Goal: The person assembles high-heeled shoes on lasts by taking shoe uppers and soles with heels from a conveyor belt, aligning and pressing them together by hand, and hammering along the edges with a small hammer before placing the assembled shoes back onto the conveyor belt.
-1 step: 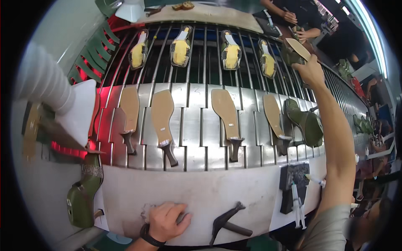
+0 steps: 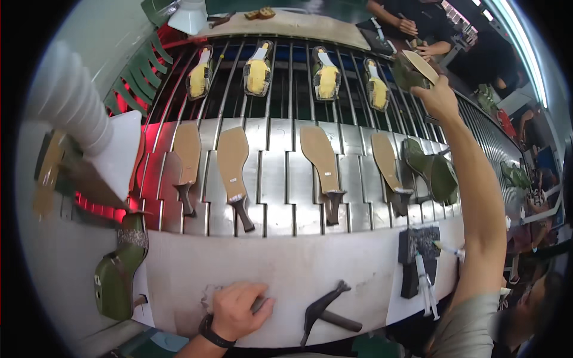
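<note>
My right hand [image 2: 440,101] reaches to the far right, its fingers closed about the heel end of a tan shoe sole [image 2: 421,67]. A green shoe [image 2: 407,76] is directly below that sole; whether the two are joined I cannot tell. On the pale table, my left hand [image 2: 240,307] rests with curled fingers, and a small dark thing [image 2: 258,304] shows between thumb and forefinger. A black hammer [image 2: 325,311] lies to its right. Several tan soles with dark heels, one a heeled sole [image 2: 233,158], lie across the metal slats. Beside them rests another green shoe [image 2: 433,170].
Several shoes with yellow undersides, including a yellow-bottomed shoe [image 2: 259,74], lie on the far conveyor rods [image 2: 292,65]. Syringes [image 2: 425,283] and a black block [image 2: 410,262] are at right. A green shoe [image 2: 116,280] and white hose hood [image 2: 119,152] stand left. Another person's hand [image 2: 407,27] works beyond.
The view has shifted slightly. My right hand and the sole appear a little farther left; my left hand keeps its place on the table.
</note>
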A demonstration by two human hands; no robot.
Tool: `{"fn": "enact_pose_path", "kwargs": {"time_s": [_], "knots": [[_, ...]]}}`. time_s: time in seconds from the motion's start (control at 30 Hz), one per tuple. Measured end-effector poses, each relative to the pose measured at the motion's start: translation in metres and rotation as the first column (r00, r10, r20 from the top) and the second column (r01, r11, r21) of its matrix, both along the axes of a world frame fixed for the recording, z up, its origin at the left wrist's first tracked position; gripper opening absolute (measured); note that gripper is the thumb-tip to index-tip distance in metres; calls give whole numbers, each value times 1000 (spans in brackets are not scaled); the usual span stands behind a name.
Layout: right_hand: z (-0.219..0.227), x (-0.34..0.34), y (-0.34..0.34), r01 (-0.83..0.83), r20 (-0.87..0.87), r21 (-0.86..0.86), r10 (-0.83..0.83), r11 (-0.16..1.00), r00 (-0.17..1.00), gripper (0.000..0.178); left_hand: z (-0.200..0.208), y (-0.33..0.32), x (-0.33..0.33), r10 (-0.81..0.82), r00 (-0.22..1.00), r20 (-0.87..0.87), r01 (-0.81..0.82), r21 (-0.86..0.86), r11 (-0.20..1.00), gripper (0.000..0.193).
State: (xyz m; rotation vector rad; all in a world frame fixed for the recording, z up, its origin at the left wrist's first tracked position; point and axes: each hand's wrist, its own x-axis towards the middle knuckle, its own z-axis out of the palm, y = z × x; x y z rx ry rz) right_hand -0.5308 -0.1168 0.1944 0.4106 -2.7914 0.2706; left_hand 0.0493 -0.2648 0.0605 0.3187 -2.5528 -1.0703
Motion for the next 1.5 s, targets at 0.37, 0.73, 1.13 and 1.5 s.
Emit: {"fn": "enact_pose_path", "kwargs": {"time_s": [0.37, 0.73, 1.13, 1.5], "knots": [[-37, 465, 7, 338, 586, -810, 638, 479, 499, 87, -1, 91, 141, -411, 908, -80, 419, 151, 895, 22], [-106, 552, 33, 111, 580, -801, 717, 588, 387, 78, -170, 118, 104, -334, 619, 711, 524, -57, 850, 34], [-133, 508, 90, -188, 278, -820, 664, 540, 694, 90, -392, 154, 114, -373, 67, 925, 667, 236, 706, 39], [-141, 504, 77, 209, 292, -951, 877, 226, 381, 69, -385, 150, 60, -496, 44, 867, 524, 403, 751, 42]]}}
